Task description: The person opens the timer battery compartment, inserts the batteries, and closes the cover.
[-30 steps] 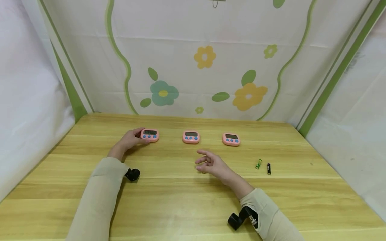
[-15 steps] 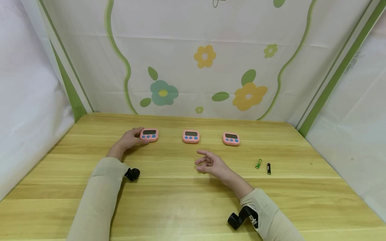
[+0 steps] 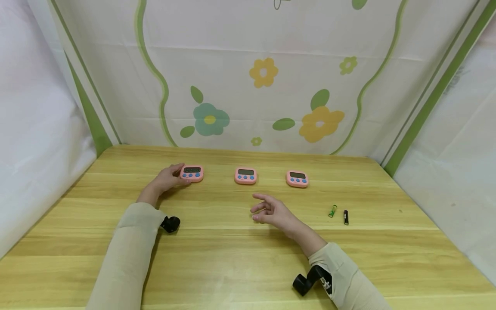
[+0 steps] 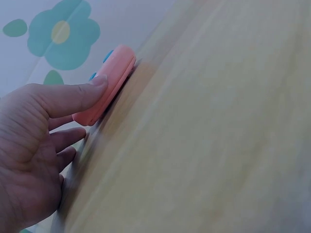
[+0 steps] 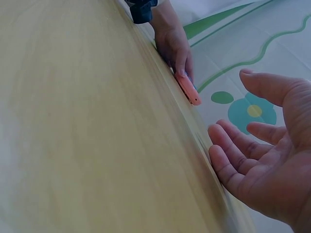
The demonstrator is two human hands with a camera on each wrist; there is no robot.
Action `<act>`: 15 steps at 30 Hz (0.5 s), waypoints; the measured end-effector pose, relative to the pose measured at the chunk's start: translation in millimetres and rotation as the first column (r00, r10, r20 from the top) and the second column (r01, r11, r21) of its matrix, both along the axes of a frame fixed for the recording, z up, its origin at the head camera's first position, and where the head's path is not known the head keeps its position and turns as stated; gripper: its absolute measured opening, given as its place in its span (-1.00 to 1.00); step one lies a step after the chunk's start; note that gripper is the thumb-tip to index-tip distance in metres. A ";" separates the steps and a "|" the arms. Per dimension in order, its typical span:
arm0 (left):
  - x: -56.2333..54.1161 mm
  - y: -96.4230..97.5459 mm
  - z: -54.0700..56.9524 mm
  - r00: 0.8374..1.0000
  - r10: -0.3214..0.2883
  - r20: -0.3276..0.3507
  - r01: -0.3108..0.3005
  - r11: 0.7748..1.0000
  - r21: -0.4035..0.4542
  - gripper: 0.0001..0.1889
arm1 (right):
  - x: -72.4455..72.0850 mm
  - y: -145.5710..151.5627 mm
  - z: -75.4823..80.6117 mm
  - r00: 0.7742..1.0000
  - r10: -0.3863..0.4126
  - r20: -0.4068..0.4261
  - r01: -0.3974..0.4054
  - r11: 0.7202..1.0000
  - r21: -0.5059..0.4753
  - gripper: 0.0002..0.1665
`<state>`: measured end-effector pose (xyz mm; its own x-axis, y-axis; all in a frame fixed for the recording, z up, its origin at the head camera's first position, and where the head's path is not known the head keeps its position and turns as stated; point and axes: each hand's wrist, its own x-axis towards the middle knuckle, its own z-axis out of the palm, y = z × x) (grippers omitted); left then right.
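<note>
My left hand (image 3: 165,179) holds a pink kitchen timer (image 3: 191,173) by its left side, the thumb on the near edge and a finger at the far edge. Faint digits show on its dark display, above a row of blue buttons. In the left wrist view the thumb lies against the edge of this timer (image 4: 108,87); the other fingers are partly behind it. My right hand (image 3: 277,214) hovers or rests over the table's middle, fingers loosely bent and holding nothing. Beyond it are a middle timer (image 3: 245,176) and a right timer (image 3: 297,179), both with blank displays.
A green battery (image 3: 333,211) and a black battery (image 3: 346,217) lie on the wooden table (image 3: 228,267), right of my right hand. A white cloth wall (image 3: 232,51) with printed flowers stands along the back edge. White sheets close off both sides.
The left timer has shifted very slightly to the left together with my left hand. My right hand, the other timers and the batteries stay where they were.
</note>
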<state>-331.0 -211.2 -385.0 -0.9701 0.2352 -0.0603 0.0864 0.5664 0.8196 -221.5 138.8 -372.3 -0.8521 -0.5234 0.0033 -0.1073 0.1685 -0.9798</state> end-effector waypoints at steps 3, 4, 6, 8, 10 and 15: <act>1.1 -0.2 -0.3 1.000 0.004 0.014 -0.005 0.999 0.033 -0.15 | -0.2 0.2 -0.1 1.000 0.000 0.000 0.000 1.000 0.001 -0.25; 1.7 -0.5 -0.2 1.000 0.005 0.018 -0.006 0.999 0.045 -0.15 | -0.3 0.1 -0.1 1.000 0.000 0.001 0.000 1.000 0.000 -0.25; 3.5 -0.9 0.8 1.000 0.007 0.024 -0.009 0.997 0.071 -0.15 | -0.3 0.0 0.0 1.000 0.001 0.003 -0.001 1.000 -0.002 -0.25; 5.5 -1.1 2.4 1.000 0.017 0.023 -0.019 0.996 0.092 -0.16 | -0.1 -0.1 0.1 1.000 0.000 0.004 0.000 1.000 -0.001 -0.26; 7.6 -0.7 4.7 0.999 0.032 0.014 -0.033 0.994 0.105 -0.17 | 0.0 -0.1 0.1 1.000 0.001 0.006 -0.001 1.000 0.002 -0.26; 13.0 7.5 13.6 0.997 0.048 -0.054 -0.040 0.990 0.139 -0.19 | 0.1 0.2 0.6 1.000 0.000 0.018 0.000 1.000 -0.001 -0.25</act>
<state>-318.0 -203.7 -371.4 -0.9806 0.1943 0.0253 0.1126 0.4530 0.8844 -221.3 139.1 -371.6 -0.8518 -0.5237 -0.0117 -0.0893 0.1672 -0.9819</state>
